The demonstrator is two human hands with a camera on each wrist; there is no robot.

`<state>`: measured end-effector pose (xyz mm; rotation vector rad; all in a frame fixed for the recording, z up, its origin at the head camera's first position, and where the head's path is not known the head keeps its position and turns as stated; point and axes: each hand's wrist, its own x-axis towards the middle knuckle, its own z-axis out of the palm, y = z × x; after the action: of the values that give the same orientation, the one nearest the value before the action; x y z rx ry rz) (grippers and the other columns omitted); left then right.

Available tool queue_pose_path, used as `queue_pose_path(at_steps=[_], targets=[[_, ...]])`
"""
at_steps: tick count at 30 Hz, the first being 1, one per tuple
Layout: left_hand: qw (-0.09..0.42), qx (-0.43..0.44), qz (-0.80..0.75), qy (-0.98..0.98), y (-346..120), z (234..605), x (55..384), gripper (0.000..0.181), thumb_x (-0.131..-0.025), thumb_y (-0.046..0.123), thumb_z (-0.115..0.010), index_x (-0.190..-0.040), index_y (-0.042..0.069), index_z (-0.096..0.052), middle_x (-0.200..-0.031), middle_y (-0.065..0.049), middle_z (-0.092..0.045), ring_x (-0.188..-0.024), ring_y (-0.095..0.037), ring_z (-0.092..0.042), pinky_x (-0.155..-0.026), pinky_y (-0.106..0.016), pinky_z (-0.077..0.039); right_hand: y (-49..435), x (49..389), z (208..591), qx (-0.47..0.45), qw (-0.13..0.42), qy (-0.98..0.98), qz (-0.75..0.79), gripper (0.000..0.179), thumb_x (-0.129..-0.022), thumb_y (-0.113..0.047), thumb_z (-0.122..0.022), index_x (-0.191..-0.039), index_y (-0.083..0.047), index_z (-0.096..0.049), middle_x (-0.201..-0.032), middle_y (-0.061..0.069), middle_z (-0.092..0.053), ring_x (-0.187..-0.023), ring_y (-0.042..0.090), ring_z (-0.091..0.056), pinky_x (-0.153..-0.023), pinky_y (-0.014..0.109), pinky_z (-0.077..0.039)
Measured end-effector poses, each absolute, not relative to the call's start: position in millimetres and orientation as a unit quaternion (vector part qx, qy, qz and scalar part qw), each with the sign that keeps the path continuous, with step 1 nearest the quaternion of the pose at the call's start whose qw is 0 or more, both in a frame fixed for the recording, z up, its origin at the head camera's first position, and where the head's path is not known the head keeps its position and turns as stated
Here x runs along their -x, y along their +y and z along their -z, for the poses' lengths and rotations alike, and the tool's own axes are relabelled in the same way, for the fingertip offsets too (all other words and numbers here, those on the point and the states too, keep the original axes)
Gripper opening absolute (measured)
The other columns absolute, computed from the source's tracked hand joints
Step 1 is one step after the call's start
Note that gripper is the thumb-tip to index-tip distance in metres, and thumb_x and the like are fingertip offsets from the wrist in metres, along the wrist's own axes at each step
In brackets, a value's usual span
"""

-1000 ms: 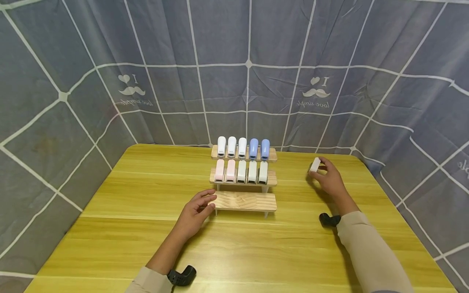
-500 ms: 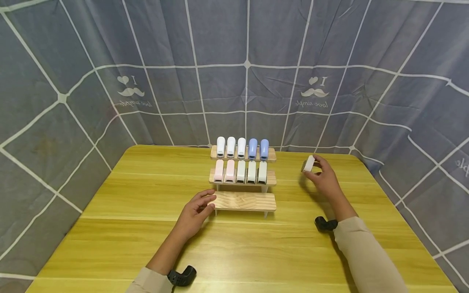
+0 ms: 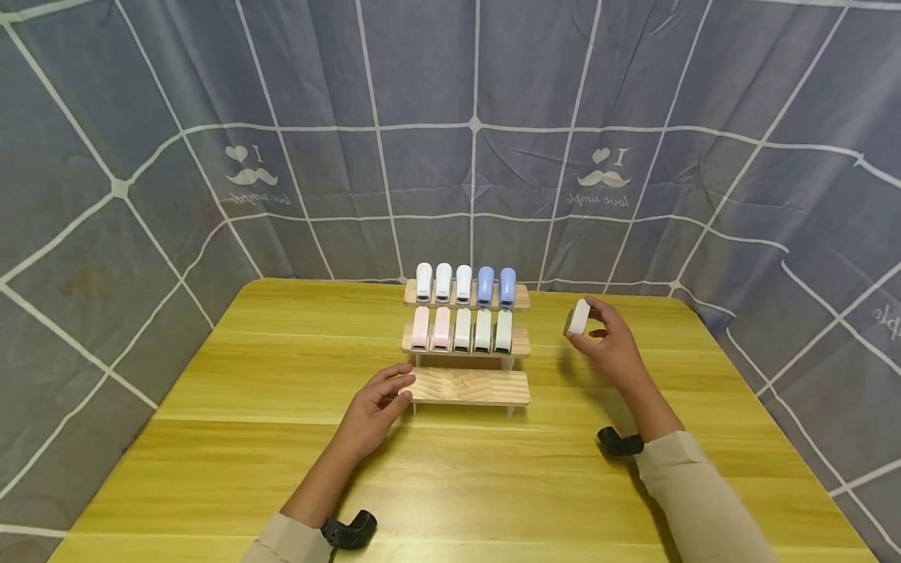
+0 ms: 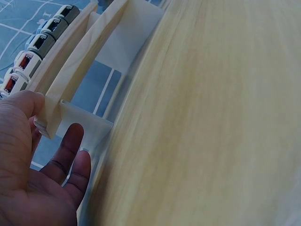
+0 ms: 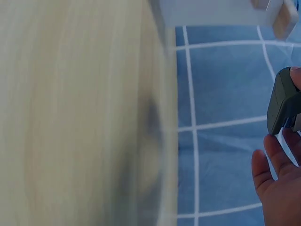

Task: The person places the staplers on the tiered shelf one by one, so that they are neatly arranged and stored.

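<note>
My right hand [image 3: 618, 344] pinches a small stapler [image 3: 579, 317] between thumb and fingers, raised over the table right of a three-tier wooden stand. In the right wrist view this stapler's dark grey-green base [image 5: 281, 101] shows, partly cut off by the frame. My left hand [image 3: 375, 410] pinches the left end of the stand's bare lowest shelf [image 3: 468, 387], its other fingers loosely spread below. On the middle shelf [image 3: 521, 342] sit pink staplers [image 3: 442, 328] at left and pale ones [image 3: 482, 331] at right. The top shelf [image 3: 522, 297] bears white staplers [image 3: 443, 281] and blue staplers [image 3: 486, 285].
Pale supports [image 4: 87, 120] raise the shelves above the yellow wood-grain table [image 3: 450, 485]. A grey curtain [image 3: 422, 172] with white grid lines hangs behind and at both sides. Black bands sit at both wrists.
My right hand has moved left with the stapler, toward the stand. The left hand has stayed at the lowest shelf's end.
</note>
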<state>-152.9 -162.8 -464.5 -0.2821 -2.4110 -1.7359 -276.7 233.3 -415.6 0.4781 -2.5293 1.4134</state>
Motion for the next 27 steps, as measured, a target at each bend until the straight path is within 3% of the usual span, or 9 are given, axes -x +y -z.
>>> queue_pose_path(at_steps=[3,13,27], targets=[[0.076,0.093,0.58,-0.806,-163.3,464.8,152.7,0.03,-0.097,0.009,-0.066,-0.126,0.0,-0.067,-0.141,-0.006,-0.054,-0.116,-0.025,-0.058,-0.09,-0.032,-0.049,226.2,270.5,411.1,-0.169,0.103,-0.858,-0.474,0.072,-0.091,-0.001,-0.071,-0.15,0.009,-0.031,-0.14,0.028,-0.042,-0.125,0.042,-0.043,-0.093,0.057,-0.042],[0.082,0.104,0.581,-0.803,-163.4,465.8,153.3,0.031,-0.097,0.01,-0.066,-0.126,0.0,-0.067,-0.141,-0.007,-0.055,-0.116,-0.026,-0.058,-0.089,-0.03,-0.05,206.0,251.7,398.5,-0.199,0.107,-0.849,-0.478,0.073,-0.087,-0.008,-0.078,-0.147,0.004,-0.039,-0.139,0.02,-0.046,-0.122,0.032,-0.047,-0.09,0.05,-0.045],[0.079,0.103,0.581,-0.803,-163.2,464.3,152.0,0.031,-0.097,0.01,-0.065,-0.126,0.0,-0.067,-0.141,-0.006,-0.054,-0.117,-0.025,-0.058,-0.09,-0.031,-0.05,167.1,215.1,364.7,-0.234,0.101,-0.842,-0.476,0.066,-0.083,0.007,-0.074,-0.142,0.013,-0.043,-0.134,0.027,-0.05,-0.118,0.039,-0.05,-0.089,0.056,-0.046]])
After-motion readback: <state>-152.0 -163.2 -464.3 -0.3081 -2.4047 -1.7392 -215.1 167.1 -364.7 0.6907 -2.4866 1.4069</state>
